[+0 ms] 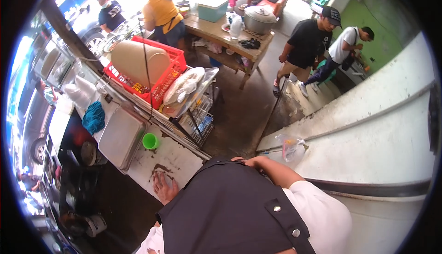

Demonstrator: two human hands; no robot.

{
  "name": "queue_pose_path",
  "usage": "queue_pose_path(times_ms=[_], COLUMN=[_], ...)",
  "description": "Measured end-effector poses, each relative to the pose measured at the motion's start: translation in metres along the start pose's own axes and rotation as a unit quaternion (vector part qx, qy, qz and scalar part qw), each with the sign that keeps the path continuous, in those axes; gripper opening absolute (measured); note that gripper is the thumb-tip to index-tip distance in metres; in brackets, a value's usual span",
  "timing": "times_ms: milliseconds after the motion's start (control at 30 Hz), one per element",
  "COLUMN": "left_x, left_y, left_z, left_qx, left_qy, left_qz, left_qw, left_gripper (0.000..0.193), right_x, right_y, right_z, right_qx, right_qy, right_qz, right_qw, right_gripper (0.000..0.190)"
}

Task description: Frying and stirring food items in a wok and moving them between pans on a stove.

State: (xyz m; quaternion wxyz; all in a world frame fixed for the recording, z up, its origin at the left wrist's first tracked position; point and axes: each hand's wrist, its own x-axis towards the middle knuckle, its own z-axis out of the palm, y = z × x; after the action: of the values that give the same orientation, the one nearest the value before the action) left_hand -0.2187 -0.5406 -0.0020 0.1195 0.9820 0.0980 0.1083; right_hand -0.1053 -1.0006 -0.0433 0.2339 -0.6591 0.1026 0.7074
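Note:
My left hand point(165, 189) lies palm down, fingers spread, on a stained white countertop point(179, 157), with nothing held. Beyond its fingertips stands a bright green plastic cup point(150, 141), beside a shallow rectangular metal tray point(121, 137). My right hand point(251, 162) is at the far edge of my dark apron point(224, 205), near my waist; its fingers are mostly hidden, so its grip cannot be made out. A clear plastic bag point(291, 147) hangs or lies by the white wall to the right of that hand.
A red plastic basket point(178, 55) holds a large beige cylindrical thing. Teal netting or cloth point(93, 117) lies beyond the tray. A wooden table point(221, 29) bears a lidded pot point(259, 18) and a cooler point(212, 8). Several people are about; two stand by the green wall point(383, 29).

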Motion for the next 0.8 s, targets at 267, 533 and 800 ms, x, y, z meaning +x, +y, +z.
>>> queue_pose_path(times_ms=[267, 533, 800], left_x=[0.003, 0.001, 0.003], left_y=[0.008, 0.009, 0.013], left_z=[-0.004, -0.01, -0.015], left_qx=[-0.006, -0.017, -0.015], left_qy=[-0.003, -0.008, 0.003], left_qz=[0.008, -0.018, -0.003], left_qw=[1.0, 1.0, 1.0], left_gripper=[0.072, 0.072, 0.072], right_x=[-0.038, -0.035, -0.028], right_y=[-0.009, -0.009, -0.006], right_z=[0.002, 0.002, 0.001], right_qx=[-0.003, -0.029, -0.05], right_qy=[0.01, 0.021, 0.018], right_qz=[-0.025, 0.002, -0.005], right_qw=[1.0, 0.999, 0.999], right_gripper=[0.116, 0.119, 0.117])
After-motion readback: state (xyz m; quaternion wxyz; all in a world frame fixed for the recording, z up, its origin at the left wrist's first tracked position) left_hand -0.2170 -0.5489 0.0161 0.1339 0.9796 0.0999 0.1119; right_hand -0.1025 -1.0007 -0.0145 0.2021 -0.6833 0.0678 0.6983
